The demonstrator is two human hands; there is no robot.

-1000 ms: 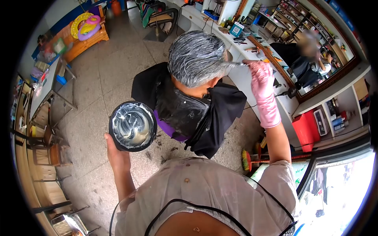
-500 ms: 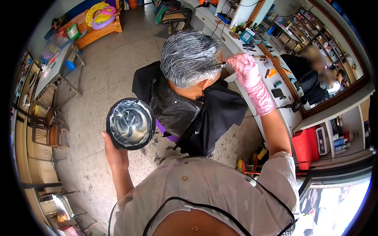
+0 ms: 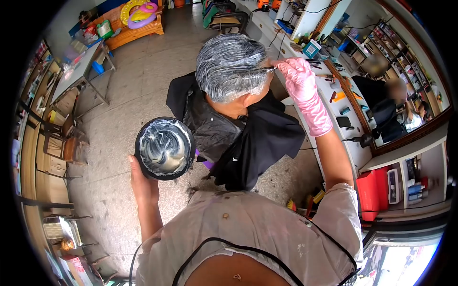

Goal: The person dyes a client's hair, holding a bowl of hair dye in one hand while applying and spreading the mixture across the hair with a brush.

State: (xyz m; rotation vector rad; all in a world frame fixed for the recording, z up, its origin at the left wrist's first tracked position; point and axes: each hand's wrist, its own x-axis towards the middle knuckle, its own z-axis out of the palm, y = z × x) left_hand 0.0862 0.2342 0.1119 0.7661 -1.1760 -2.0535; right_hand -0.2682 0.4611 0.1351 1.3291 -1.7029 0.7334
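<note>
My bare left hand [image 3: 144, 183] holds a black bowl [image 3: 138, 148] from below, with white cream [image 3: 164, 148] smeared inside it. A pink glove covers my right hand [image 3: 296, 78], whose fingers are closed round a thin dark brush [image 3: 267, 70] at the front hairline of a seated person. That person's grey hair [image 3: 231, 66] is coated in white cream and combed back in streaks. A black cape [image 3: 267, 138] hangs over the person's shoulders. The brush's bristles are hard to make out against the hair.
On the right, a white counter [image 3: 355, 148] with tools runs below a framed mirror [image 3: 381, 86]. A red box [image 3: 374, 195] is on the shelves beneath. A black chair [image 3: 226, 19] stands beyond the person; a table [image 3: 78, 71] and wooden bench [image 3: 136, 32] are at the left.
The view has shifted slightly, so the room appears further right. My right hand and the brush have moved slightly up from the hair's side. The bowl stays in my left hand.
</note>
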